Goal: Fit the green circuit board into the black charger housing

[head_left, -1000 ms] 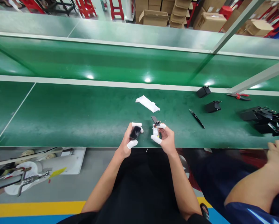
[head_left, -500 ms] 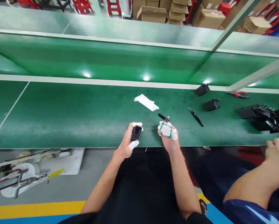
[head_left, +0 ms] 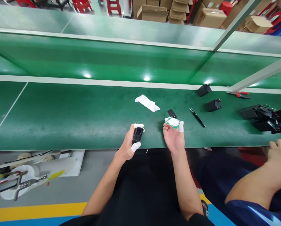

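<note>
White finger cots cover some fingertips of both hands. My left hand (head_left: 128,142) grips a small black plastic housing (head_left: 138,135) with a glossy face, just above the bench's front edge. Held between the thumb and fingers of my right hand (head_left: 174,136) is a green circuit board (head_left: 173,122) with a white patch on top. A flat black piece (head_left: 172,113) shows just beyond the board; whether it rests on the bench I cannot tell. A folded white sheet (head_left: 147,103) lies on the green bench ahead of both hands.
Black tweezers (head_left: 197,117) lie to the right. Farther right are black box-shaped housings (head_left: 213,105), red-handled pliers (head_left: 239,94) and a pile of black parts (head_left: 267,119). A co-worker's arm (head_left: 260,179) is at the right edge. A metal post (head_left: 260,73) slants above the bench.
My right hand has moved slightly right and forward with the circuit board, which is now tilted flatter. The black piece beyond it has also shifted right. My left hand stays nearly still.
</note>
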A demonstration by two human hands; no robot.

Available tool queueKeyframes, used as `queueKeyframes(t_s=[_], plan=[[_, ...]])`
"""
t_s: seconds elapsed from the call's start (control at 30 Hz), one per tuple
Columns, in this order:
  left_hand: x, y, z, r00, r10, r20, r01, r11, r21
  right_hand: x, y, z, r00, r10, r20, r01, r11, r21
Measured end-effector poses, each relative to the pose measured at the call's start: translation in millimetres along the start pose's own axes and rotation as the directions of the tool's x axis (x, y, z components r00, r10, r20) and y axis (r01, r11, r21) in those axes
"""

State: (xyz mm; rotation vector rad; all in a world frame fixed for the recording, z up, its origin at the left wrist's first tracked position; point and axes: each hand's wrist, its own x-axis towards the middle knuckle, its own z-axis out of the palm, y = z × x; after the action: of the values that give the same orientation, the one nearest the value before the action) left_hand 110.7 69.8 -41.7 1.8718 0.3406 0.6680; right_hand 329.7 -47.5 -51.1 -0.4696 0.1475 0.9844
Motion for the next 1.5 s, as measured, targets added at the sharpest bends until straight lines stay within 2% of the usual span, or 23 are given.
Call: queueKeyframes(t_s=[0.27, 0.33, 0.4, 0.43, 0.47, 0.53, 0.6, 0.67, 0.73, 0.83, 1.07, 1.23, 1.33, 1.4, 1.5], plan=[[-0.7, 0.9, 0.3, 1.0, 0.017, 0.004, -0.017, 1.0, 0.013, -1.6, 5.7, 1.3, 0.998, -0.062, -0.02, 0.06, 0.995, -0.085], [-0.7, 0.2, 0.5, 1.0, 0.014, 0.001, -0.014, 1.0, 0.027, -1.9, 10.1, -0.2, 0.991, -0.128, 0.025, 0.13, 0.975, -0.18], [-0.7, -0.5, 0.8, 1.0, 0.011, -0.003, -0.011, 0.999, 0.041, -2.9, 15.2, -3.2, 0.969, -0.218, 0.116, 0.245, 0.901, -0.358], [-0.7, -0.6, 0.9, 1.0, 0.009, -0.002, -0.009, 0.999, 0.048, -3.7, 17.6, -4.9, 0.949, -0.263, 0.175, 0.315, 0.826, -0.467], [-0.7, -0.6, 1.1, 1.0, 0.011, 0.001, -0.011, 0.998, 0.054, -4.8, 19.6, -6.4, 0.92, -0.31, 0.241, 0.393, 0.714, -0.58], [-0.6, 0.0, 1.1, 1.0, 0.022, 0.009, -0.023, 0.998, 0.062, -7.8, 22.2, -8.3, 0.835, -0.382, 0.397, 0.537, 0.41, -0.737], [-0.4, 1.1, 1.0, 0.999, 0.035, 0.015, -0.035, 0.997, 0.067, -11.2, 22.7, -8.4, 0.742, -0.395, 0.541, 0.627, 0.123, -0.769], [-0.2, 1.9, 0.7, 0.999, 0.045, 0.014, -0.046, 0.997, 0.069, -13.9, 22.1, -7.3, 0.683, -0.384, 0.621, 0.662, -0.034, -0.749], [0.1, 2.1, 0.4, 0.999, 0.046, 0.012, -0.046, 0.996, 0.074, -15.1, 21.2, -6.6, 0.662, -0.372, 0.65, 0.668, -0.101, -0.738], [0.7, 1.9, 0.4, 0.999, 0.045, 0.013, -0.046, 0.995, 0.086, -14.6, 20.4, -8.2, 0.653, -0.369, 0.662, 0.671, -0.124, -0.731], [2.7, 7.3, 1.5, 0.998, 0.047, 0.03, -0.05, 0.991, 0.125, -12.6, 19.8, -16.0, 0.649, -0.379, 0.66, 0.7, -0.044, -0.713], [2.0, 8.5, 2.2, 0.999, 0.047, 0.017, -0.048, 0.993, 0.109, -13.8, 20.9, -15.1, 0.616, -0.381, 0.689, 0.715, -0.097, -0.692], [0.9, 6.3, 1.5, 0.998, 0.067, 0.014, -0.068, 0.995, 0.075, -13.5, 21.0, -16.6, 0.604, -0.37, 0.706, 0.732, -0.093, -0.675], [0.5, 5.6, 0.5, 0.995, 0.1, 0.014, -0.101, 0.994, 0.046, -12.5, 20.2, -20.0, 0.607, -0.369, 0.704, 0.749, -0.032, -0.662], [1.1, 6.8, -0.5, 0.985, 0.17, 0.018, -0.17, 0.985, 0.016, -10.2, 18.3, -27.0, 0.639, -0.376, 0.671, 0.757, 0.152, -0.635]])
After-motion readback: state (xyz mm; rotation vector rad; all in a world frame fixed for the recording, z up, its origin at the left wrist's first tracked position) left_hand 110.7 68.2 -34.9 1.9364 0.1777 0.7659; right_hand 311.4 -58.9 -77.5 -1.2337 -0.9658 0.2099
